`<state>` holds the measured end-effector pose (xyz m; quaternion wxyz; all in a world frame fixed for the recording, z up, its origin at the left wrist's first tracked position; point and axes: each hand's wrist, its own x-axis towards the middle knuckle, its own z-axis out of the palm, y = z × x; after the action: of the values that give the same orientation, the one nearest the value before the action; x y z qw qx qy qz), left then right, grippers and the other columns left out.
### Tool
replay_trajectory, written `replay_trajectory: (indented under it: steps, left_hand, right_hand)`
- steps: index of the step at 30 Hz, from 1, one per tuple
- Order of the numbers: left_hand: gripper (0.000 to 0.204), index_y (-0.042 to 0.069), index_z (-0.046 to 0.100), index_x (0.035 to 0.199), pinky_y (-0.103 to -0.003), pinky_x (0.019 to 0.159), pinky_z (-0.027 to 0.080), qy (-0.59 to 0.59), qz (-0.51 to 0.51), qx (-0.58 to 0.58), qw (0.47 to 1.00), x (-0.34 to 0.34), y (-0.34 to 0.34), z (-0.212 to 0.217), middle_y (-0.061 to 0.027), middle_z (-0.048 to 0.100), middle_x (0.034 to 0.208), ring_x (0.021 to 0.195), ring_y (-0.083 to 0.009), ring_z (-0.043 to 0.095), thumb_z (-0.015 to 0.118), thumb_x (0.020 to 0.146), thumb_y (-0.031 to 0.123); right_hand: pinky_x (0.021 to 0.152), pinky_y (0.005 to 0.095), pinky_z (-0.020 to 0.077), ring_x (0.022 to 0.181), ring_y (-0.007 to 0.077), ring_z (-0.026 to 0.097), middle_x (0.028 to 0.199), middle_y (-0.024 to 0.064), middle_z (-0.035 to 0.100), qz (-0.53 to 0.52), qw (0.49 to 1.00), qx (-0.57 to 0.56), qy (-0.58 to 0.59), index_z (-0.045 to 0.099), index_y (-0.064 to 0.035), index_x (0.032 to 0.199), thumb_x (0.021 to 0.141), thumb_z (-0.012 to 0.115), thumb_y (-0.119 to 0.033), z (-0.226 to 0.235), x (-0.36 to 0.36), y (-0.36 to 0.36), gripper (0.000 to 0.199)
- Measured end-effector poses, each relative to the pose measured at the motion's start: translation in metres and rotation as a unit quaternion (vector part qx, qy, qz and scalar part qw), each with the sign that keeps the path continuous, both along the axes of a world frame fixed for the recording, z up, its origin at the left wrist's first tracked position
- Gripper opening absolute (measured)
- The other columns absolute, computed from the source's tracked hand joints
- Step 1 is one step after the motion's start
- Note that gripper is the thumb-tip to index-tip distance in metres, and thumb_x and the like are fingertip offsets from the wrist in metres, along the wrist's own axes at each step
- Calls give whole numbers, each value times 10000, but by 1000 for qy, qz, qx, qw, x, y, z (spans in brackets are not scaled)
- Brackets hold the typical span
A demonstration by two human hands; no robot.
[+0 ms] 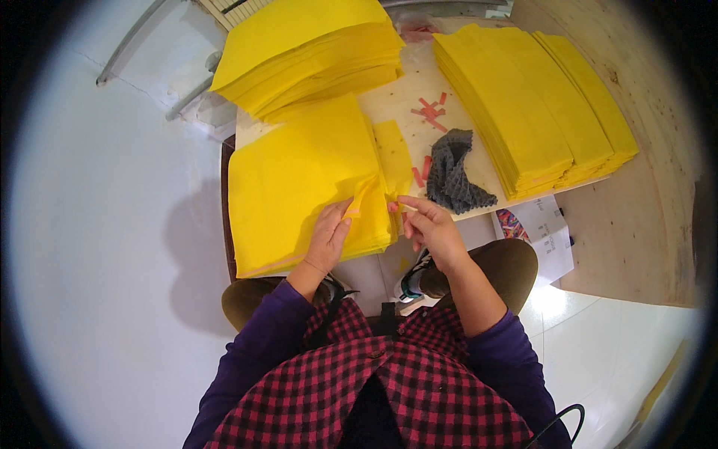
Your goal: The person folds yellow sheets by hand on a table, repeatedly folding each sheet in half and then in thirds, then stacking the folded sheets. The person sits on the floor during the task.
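Note:
A stack of yellow fabric sheets (pixel 292 176) lies in front of me at the near left of the table. My left hand (pixel 327 236) rests on its near right part, thumb and fingers closed on a raised fold of the top sheet (pixel 363 196). Just past the stack's right edge is my right hand (pixel 434 230), its fingers bent and the index finger pointing toward the fold. A tiny reddish bit (pixel 393 206) shows at its fingertips; whether they grip it is too small to make out. A narrow yellow piece (pixel 394 155) lies beside the stack.
Another yellow stack (pixel 314 52) stands behind, and long yellow stacks (pixel 523 112) fill the table's right. Between them lie several red strips (pixel 429 112) and a crumpled dark grey cloth (pixel 452 176). A wooden panel (pixel 636 224) rises at right, near a white printed box (pixel 542 239).

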<state>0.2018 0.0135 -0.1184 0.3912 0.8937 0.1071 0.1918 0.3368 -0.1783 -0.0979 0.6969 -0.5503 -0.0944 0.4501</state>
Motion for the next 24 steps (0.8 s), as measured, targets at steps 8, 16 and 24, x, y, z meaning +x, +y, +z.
replay_trajectory:
  steps: [8, 16, 24]
  left_hand:
    - [378, -12, 536, 1253, -385, 989, 381, 2, -7, -6, 1000, -1, 0, 3, -209, 572, 1157, 1110, -362, 514, 488, 934, 186]
    - [386, -15, 534, 1247, -395, 987, 385, -6, -14, 18, 1000, 0, 1, 3, -212, 573, 1166, 1114, -370, 515, 510, 914, 179]
    - [399, -10, 533, 1244, -402, 978, 392, -8, -21, 19, 1000, 0, 1, 4, -208, 579, 1165, 1108, -372, 521, 510, 915, 214]
  right_hand:
    - [515, 231, 440, 584, 79, 529, 676, 18, 593, 60, 980, -92, -163, 426, -66, 1403, 949, 504, -141, -7, -34, -3, 467]
    - [492, 215, 439, 624, 66, 536, 717, 8, 572, 37, 986, -89, -137, 486, -79, 1349, 959, 506, -135, -4, -37, -4, 394]
    - [565, 216, 445, 646, 66, 530, 757, -2, 594, -44, 969, -102, -221, 617, -17, 1125, 940, 556, -132, -29, -22, 11, 226]
